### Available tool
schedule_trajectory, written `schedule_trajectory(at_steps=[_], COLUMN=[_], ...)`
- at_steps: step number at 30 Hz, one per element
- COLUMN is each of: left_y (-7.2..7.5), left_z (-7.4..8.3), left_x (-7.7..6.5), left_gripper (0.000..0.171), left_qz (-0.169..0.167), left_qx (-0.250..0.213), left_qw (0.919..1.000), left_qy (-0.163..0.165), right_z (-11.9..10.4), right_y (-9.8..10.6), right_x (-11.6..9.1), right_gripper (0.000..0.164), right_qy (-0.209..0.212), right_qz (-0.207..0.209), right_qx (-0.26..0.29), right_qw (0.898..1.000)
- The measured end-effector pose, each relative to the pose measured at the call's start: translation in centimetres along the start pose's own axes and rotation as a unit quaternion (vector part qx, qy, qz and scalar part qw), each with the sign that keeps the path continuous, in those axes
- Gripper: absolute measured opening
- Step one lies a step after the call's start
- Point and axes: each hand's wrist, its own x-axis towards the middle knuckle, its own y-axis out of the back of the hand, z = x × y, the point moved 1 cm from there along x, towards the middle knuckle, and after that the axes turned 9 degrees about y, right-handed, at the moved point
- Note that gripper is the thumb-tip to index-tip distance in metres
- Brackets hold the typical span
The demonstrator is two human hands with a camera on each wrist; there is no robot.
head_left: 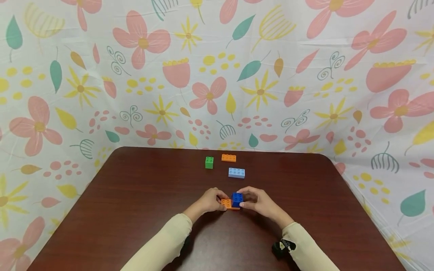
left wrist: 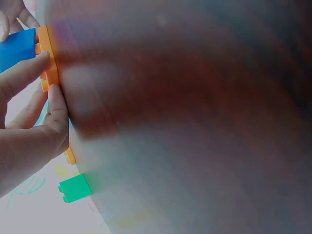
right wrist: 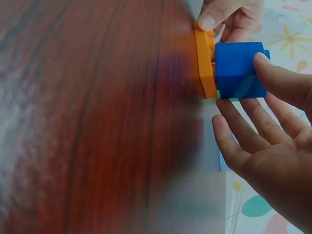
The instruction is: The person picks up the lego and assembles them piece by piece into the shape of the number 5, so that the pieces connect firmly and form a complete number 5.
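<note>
A flat orange building brick point(head_left: 226, 203) lies on the table in front of the person. My left hand point(head_left: 209, 200) pinches its left end between thumb and fingers. Over the right end sits a dark blue block-shaped brick point(head_left: 237, 199), which my right hand point(head_left: 262, 204) grips, thumb on the near side and fingers on the far side. In the right wrist view, orange studs point(right wrist: 212, 54) show in a narrow gap beneath the blue brick point(right wrist: 240, 70). The left wrist view also has the orange brick point(left wrist: 48, 58) between left thumb and fingers.
Beyond the hands lie a light blue brick point(head_left: 236, 172), a green brick point(head_left: 209, 162) and a second flat orange brick point(head_left: 228, 157). The dark brown table point(head_left: 142, 203) ends at a flower-patterned cloth point(head_left: 203, 124). A black strap point(head_left: 283, 248) is at the right wrist.
</note>
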Motion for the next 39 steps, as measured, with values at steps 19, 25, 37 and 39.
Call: schedule_trajectory(at_steps=[19,25,37,39], left_y=[0.1,0.1,0.3,0.3], left_z=[0.0,0.0,0.4,0.4], left_x=[0.1,0.1,-0.2,-0.2], left_gripper=[0.03,0.03,0.03,0.03], left_qz=[0.001,-0.003,-0.003,-0.004], left_qx=[-0.01,-0.003,-0.003,-0.005], left_qw=[0.9999,1.0,1.0,1.0], left_qy=[0.003,0.002,0.004,0.002], right_z=[-3.1,-3.0,-2.9,-2.7], right_y=[0.1,0.2,0.5,0.5], right_x=[0.1,0.3,0.7,0.7], right_gripper=[0.037,0.037,0.037,0.037], right_qy=[0.002,0.015,0.015,0.015], right_qz=[-0.006,-0.012,-0.022,-0.023], right_qx=[0.005,0.0,-0.018,-0.017], right_qw=[1.0,1.0,0.999,0.999])
